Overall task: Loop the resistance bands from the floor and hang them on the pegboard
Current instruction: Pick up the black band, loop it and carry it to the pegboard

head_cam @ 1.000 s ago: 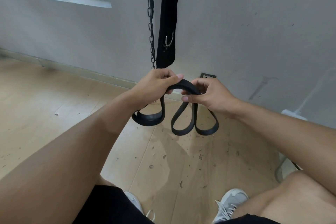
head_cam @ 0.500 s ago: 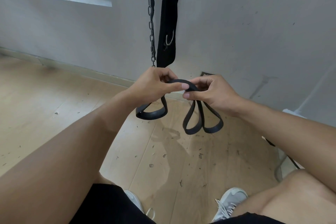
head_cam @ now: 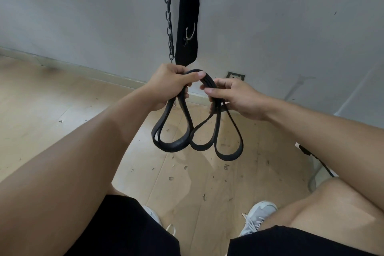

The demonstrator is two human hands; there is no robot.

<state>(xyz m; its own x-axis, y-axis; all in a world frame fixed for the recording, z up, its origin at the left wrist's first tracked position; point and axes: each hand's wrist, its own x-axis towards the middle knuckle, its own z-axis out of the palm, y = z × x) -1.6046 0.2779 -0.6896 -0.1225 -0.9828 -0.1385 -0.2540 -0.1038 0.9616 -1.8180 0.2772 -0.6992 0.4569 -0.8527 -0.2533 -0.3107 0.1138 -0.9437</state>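
Resistance band point(head_cam: 178, 145), black and folded into several loops, held in mid-air above the wooden floor point(head_cam: 62, 114) by both hands. Left hand point(head_cam: 172, 87): fingers curled round the gathered strands, thumb laid along the top of the arch that the band forms between the 2 hands. Right hand point(head_cam: 236, 97): thumb and fingertips pinching the same arch on its far side, just beside the left thumb tip. Below the left grip 1 doubled loop hangs down; below the right grip 2 further loops hang, the outer one reaching lowest. All loops hang free of the floor. Above and behind the grips, against the grey wall point(head_cam: 291, 27), hang a chain point(head_cam: 167, 6) and a black strap point(head_cam: 188, 12) bearing a metal hook point(head_cam: 190, 32). A wall socket point(head_cam: 235, 76) sits just above the right hand. Nearest the viewer, below the grips: black shorts point(head_cam: 128, 230) and 2 pale sneakers point(head_cam: 257, 216).
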